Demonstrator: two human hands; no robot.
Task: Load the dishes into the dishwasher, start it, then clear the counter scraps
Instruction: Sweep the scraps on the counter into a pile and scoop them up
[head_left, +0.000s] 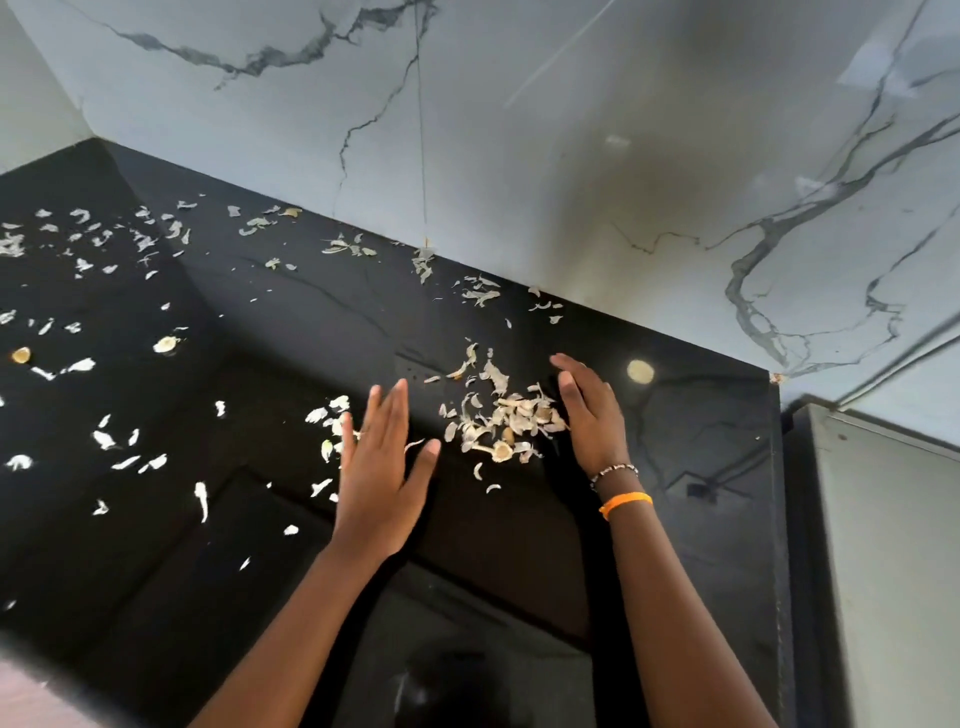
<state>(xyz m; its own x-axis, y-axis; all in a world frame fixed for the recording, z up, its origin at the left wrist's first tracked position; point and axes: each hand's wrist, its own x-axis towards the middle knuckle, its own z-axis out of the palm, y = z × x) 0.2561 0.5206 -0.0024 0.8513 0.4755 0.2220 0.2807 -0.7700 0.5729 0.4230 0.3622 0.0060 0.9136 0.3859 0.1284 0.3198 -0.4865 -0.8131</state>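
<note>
Both flat, fingers straight, gripping nothing — left hand (375, 467) and right hand (589, 415) flanking a heap of garlic skins (501, 418) on black counter (701, 441); right palm edge touching heap. More skins strewn beyond the left hand — toward marble backsplash (519, 130).

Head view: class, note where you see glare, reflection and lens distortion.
Head view: the glossy black counter mirrors a round lamp glare; the marble wall carries a sheen; straight edges bow, wide-angle; the left hand looks slightly blurred.

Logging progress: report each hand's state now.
Left hand: open, holding nothing.
Right hand: open, edge against the pile of pale papery peel scraps.
</note>
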